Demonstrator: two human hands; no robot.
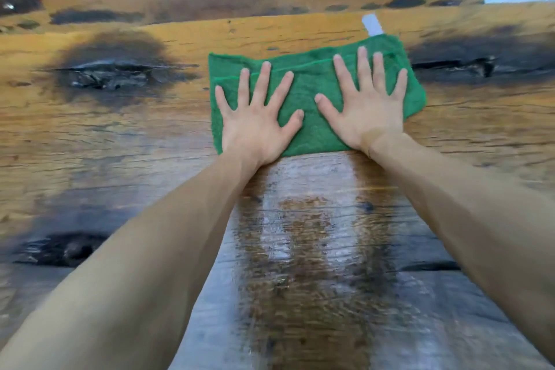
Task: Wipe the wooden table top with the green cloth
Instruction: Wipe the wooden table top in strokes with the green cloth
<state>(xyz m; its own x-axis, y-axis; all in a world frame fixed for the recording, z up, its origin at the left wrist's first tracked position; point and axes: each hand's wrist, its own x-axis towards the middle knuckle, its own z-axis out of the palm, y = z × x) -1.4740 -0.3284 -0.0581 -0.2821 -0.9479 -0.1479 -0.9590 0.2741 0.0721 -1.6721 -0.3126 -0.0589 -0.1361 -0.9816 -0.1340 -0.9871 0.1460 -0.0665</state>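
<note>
— Where's your cloth [312, 93]?
— Flat on the table [120, 135], mid-plank, white tag [372, 24] at its far edge.
— Your hands?
— Left hand [258, 120] and right hand [366, 108] both splayed flat on it — pressing, gripping nothing. Wet streak [306, 249] between your forearms.

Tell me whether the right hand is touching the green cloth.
Touching. The head view shows the right hand pressed flat, fingers spread, on the green cloth.
</note>
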